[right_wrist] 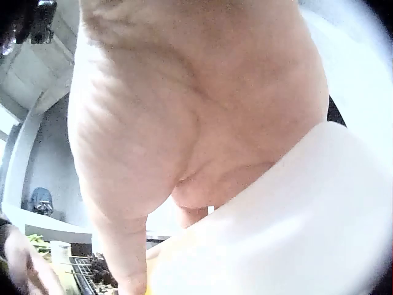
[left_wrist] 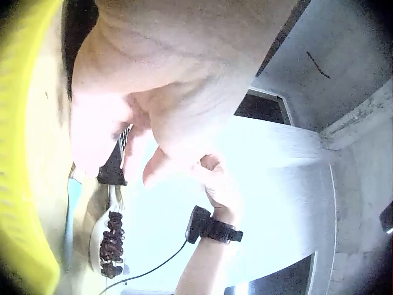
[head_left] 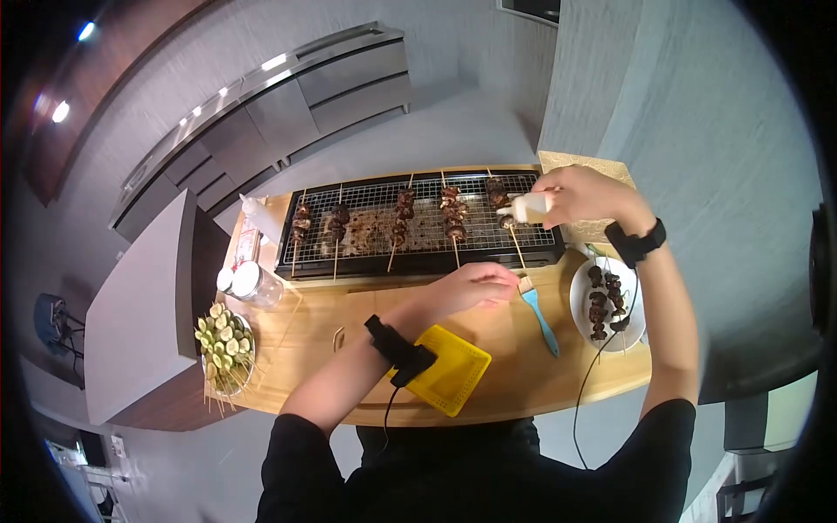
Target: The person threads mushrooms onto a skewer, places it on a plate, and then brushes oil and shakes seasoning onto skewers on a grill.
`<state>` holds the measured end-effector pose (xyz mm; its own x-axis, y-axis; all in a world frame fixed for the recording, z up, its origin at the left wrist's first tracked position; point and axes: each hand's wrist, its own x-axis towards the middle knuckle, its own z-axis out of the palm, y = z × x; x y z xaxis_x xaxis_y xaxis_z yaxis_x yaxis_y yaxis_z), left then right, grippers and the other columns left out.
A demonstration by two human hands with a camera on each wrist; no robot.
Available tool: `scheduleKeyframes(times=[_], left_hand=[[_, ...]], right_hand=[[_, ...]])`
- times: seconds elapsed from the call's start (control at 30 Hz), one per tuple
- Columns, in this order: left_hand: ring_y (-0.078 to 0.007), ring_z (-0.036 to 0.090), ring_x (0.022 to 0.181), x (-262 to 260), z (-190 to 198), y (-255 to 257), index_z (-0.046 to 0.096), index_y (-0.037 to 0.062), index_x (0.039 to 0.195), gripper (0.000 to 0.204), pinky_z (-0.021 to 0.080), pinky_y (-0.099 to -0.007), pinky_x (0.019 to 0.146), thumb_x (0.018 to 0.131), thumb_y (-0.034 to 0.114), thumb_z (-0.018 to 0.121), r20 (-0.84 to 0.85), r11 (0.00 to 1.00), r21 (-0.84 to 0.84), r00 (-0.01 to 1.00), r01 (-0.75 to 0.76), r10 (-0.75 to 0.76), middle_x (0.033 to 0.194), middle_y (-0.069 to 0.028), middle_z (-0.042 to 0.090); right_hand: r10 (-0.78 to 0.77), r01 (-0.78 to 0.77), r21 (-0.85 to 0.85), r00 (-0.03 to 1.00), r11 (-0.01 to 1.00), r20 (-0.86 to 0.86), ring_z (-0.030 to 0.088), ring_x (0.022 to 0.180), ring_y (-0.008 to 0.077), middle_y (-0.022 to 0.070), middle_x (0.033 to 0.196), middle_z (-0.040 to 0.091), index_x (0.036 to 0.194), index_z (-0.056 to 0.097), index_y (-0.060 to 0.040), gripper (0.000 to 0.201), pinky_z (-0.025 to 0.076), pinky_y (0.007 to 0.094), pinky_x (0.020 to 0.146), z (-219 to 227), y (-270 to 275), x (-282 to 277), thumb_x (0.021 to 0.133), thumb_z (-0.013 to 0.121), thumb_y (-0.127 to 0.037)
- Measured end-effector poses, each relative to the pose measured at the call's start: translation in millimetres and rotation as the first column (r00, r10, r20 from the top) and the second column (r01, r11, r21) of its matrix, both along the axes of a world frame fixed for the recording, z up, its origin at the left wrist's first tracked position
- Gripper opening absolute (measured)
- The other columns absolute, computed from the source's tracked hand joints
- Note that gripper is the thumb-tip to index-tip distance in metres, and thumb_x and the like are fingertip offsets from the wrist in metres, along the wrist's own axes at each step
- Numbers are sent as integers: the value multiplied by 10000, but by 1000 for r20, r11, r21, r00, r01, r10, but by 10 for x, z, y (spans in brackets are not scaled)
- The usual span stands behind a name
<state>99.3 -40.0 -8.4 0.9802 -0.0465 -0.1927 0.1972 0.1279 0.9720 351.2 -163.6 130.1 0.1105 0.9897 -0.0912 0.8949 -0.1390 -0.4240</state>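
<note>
My right hand (head_left: 582,196) grips a white squeeze bottle (head_left: 530,207), tipped sideways with its nozzle pointing left over the rightmost meat skewer (head_left: 497,187). Up close in the right wrist view, the pale bottle (right_wrist: 295,227) fills the lower right beneath the palm. Several browned skewers, among them one with meat chunks (head_left: 452,209), lie spaced across the wire grill (head_left: 366,231). Just in front of the grill, my left hand (head_left: 475,289) hovers with loosely bent fingers and nothing in them. Beside its fingertips lies a blue-handled basting brush (head_left: 540,322).
A white plate (head_left: 580,301) of dark skewers stands at the right. Under my left forearm sits a yellow basket (head_left: 458,370). At the left are another squeeze bottle (head_left: 260,218), a lidded jar (head_left: 253,283) and a plate of zucchini-like skewers (head_left: 225,340).
</note>
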Motion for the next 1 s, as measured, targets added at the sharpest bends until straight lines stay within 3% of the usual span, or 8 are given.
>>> scheduleKeyframes(times=[0.23, 0.33, 0.43, 0.53, 0.63, 0.77, 0.87, 1.0], left_hand=[[-182, 594, 1272, 247, 12, -230, 561, 58, 1380, 394, 482, -358, 1109, 1030, 225, 632, -14, 968, -242, 998, -58, 57, 1309, -72, 615], [-205, 612, 1252, 356, -109, -218, 574, 44, 1344, 361, 495, -363, 1100, 1027, 207, 633, 25, 937, -329, 991, -118, 134, 1296, -92, 621], [-230, 632, 1220, 472, -216, -209, 591, 26, 1287, 311, 514, -366, 1076, 1027, 191, 630, -1, 897, -390, 974, -209, 227, 1279, -110, 629], [-245, 644, 1197, 516, -194, -198, 604, 13, 1233, 271, 528, -370, 1055, 1025, 184, 631, -19, 880, -383, 954, -282, 298, 1260, -123, 639], [-244, 651, 1177, 511, -132, -203, 612, 10, 1208, 254, 533, -369, 1041, 1018, 177, 640, -8, 875, -376, 945, -306, 327, 1238, -134, 648], [-241, 655, 1165, 519, -83, -192, 619, 4, 1200, 255, 533, -372, 1040, 1007, 167, 654, -10, 878, -350, 939, -326, 344, 1208, -149, 657], [-240, 666, 1139, 501, -54, -194, 622, -7, 1206, 255, 538, -374, 1036, 1005, 147, 651, 5, 879, -331, 931, -344, 366, 1195, -155, 666], [-236, 679, 1109, 552, -164, -166, 626, -24, 1209, 252, 548, -367, 1025, 1001, 116, 653, 10, 874, -349, 931, -338, 364, 1191, -163, 678]], right_hand=[[-145, 141, 49, 986, 989, 85, 685, 912, 271, 121, 972, 731, 1096, 735, -22, 447, 527, 371, 812, -72, -282, 256, 712, 875, -204], [-91, 96, -64, 992, 993, 86, 691, 917, 269, 129, 971, 731, 1070, 739, -21, 423, 529, 373, 805, -100, -256, 264, 714, 870, -209], [-69, 74, -60, 994, 995, 89, 701, 924, 275, 149, 997, 736, 1060, 743, -19, 394, 534, 381, 798, -73, -164, 222, 719, 845, -188], [-103, 95, 55, 980, 994, 169, 704, 926, 307, 174, 1029, 739, 1074, 741, -10, 389, 538, 391, 797, -85, 34, 302, 722, 814, -159], [-159, 24, 359, 922, 933, 353, 706, 932, 340, 176, 934, 735, 1103, 745, -24, 461, 539, 401, 794, -224, 159, 420, 700, 852, -220], [-67, 60, 34, 968, 998, 244, 699, 875, 349, 169, 937, 743, 1122, 726, -1, 471, 537, 403, 780, -33, 96, 292, 692, 848, -150], [-84, 87, -124, 996, 989, 27, 701, 868, 336, 175, 917, 737, 1117, 728, -4, 481, 535, 397, 772, 102, -41, 105, 682, 867, -151], [-67, 67, -11, 996, 998, 61, 702, 857, 328, 182, 903, 732, 1109, 732, -6, 464, 534, 394, 765, 115, -63, 124, 686, 860, -148]])
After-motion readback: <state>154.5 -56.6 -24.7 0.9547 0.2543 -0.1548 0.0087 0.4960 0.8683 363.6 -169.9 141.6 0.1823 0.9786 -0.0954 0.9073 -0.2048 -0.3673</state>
